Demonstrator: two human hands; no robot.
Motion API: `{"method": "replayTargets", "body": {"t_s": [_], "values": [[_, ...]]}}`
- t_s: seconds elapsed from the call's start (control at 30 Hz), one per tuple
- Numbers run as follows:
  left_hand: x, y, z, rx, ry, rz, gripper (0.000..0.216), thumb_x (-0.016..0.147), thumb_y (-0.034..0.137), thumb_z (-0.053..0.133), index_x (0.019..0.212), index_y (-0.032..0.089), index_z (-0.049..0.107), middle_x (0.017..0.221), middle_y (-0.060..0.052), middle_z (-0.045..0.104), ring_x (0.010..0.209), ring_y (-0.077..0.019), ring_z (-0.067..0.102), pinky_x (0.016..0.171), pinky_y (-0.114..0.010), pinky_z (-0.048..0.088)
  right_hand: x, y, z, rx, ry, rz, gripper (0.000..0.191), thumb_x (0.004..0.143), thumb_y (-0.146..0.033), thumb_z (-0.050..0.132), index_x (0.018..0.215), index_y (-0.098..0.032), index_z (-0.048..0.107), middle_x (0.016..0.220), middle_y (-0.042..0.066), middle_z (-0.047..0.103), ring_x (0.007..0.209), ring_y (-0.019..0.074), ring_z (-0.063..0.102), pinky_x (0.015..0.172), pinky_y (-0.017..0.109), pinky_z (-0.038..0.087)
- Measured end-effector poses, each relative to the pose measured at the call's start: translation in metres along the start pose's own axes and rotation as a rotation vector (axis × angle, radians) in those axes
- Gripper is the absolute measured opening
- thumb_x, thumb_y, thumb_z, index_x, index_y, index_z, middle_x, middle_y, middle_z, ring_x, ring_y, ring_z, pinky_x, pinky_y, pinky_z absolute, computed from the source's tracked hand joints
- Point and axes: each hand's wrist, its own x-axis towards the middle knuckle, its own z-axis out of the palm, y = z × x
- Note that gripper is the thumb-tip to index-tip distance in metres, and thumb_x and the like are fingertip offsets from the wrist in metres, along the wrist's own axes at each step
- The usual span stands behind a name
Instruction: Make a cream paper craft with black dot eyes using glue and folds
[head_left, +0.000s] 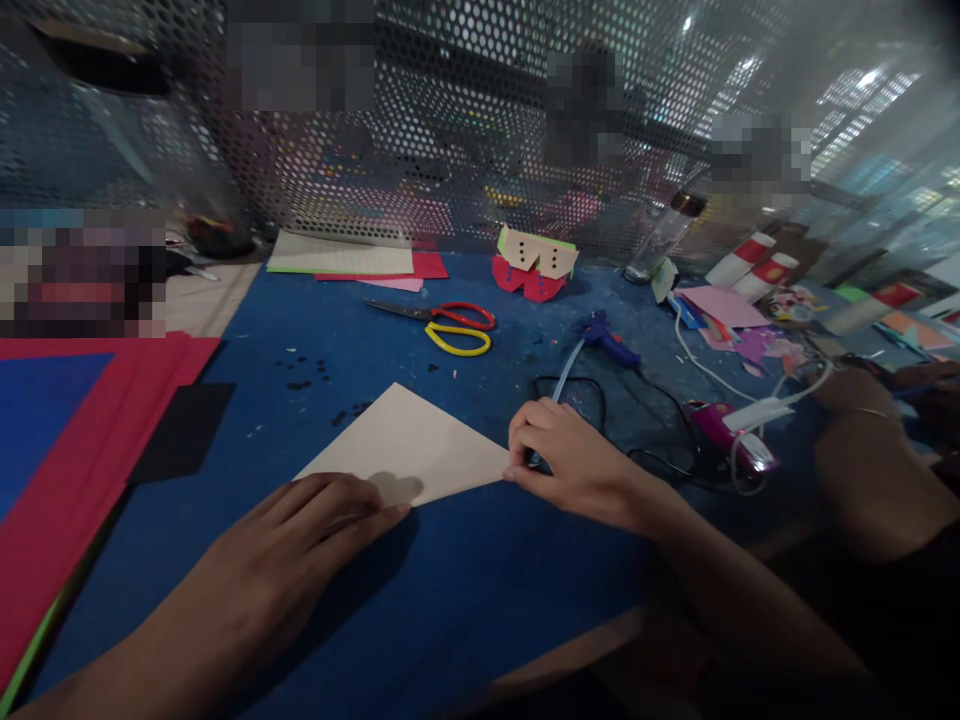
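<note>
A cream sheet of paper [409,445] lies on the blue tabletop in a triangular shape, looking folded, its point facing away from me. My left hand [315,520] covers its left corner; the fingers are bent together over the paper and the thumb stretches along the near edge. At the opposite corner, my right hand [566,455] pinches the paper between thumb and fingers. Beyond the sheet lie scissors [442,320] with one red and one yellow handle. A blue glue gun [611,340] with a glue stick in it rests just past my right hand.
Red and blue paper sheets [97,400] and a black piece [187,430] lie at left. A red and cream paper craft [536,262] stands at the back near a perforated metal screen [450,120]. Cords and a pink device [731,435] lie right, beside another person's arm [870,470].
</note>
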Motion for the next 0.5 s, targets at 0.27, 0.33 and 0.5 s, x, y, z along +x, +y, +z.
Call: {"method": "replayTargets", "body": {"t_s": [0.27, 0.33, 0.5], "values": [[0.0009, -0.0012, -0.0001, -0.004, -0.006, 0.024, 0.043, 0.102, 0.013, 0.043, 0.136, 0.030, 0.065, 0.118, -0.004, 0.073, 0.108, -0.0212, 0.067, 0.092, -0.031, 0.055, -0.0027, 0.0062, -0.0028, -0.006, -0.005, 0.036, 0.015, 0.094, -0.028, 0.073, 0.083, -0.021, 0.064, 0.105, 0.003, 0.065, 0.101, 0.0221, 0.056, 0.097, 0.042, 0.037], [0.0017, -0.0011, 0.0001, -0.026, 0.012, 0.028, 0.041, 0.103, 0.017, 0.042, 0.135, 0.030, 0.066, 0.116, -0.005, 0.074, 0.106, -0.0218, 0.067, 0.089, -0.031, 0.056, -0.0025, 0.0076, -0.0031, -0.003, -0.007, 0.023, 0.014, 0.094, -0.026, 0.072, 0.083, -0.022, 0.065, 0.105, 0.003, 0.065, 0.101, 0.0219, 0.056, 0.096, 0.041, 0.038], [0.0030, -0.0011, 0.0013, -0.022, 0.029, 0.032, 0.040, 0.104, 0.020, 0.042, 0.133, 0.029, 0.068, 0.112, -0.006, 0.075, 0.103, -0.0224, 0.069, 0.086, -0.033, 0.058, -0.0028, 0.0092, -0.0040, 0.004, -0.012, -0.004, 0.012, 0.094, -0.025, 0.070, 0.083, -0.022, 0.065, 0.105, 0.003, 0.065, 0.100, 0.0210, 0.056, 0.094, 0.040, 0.038]]}}
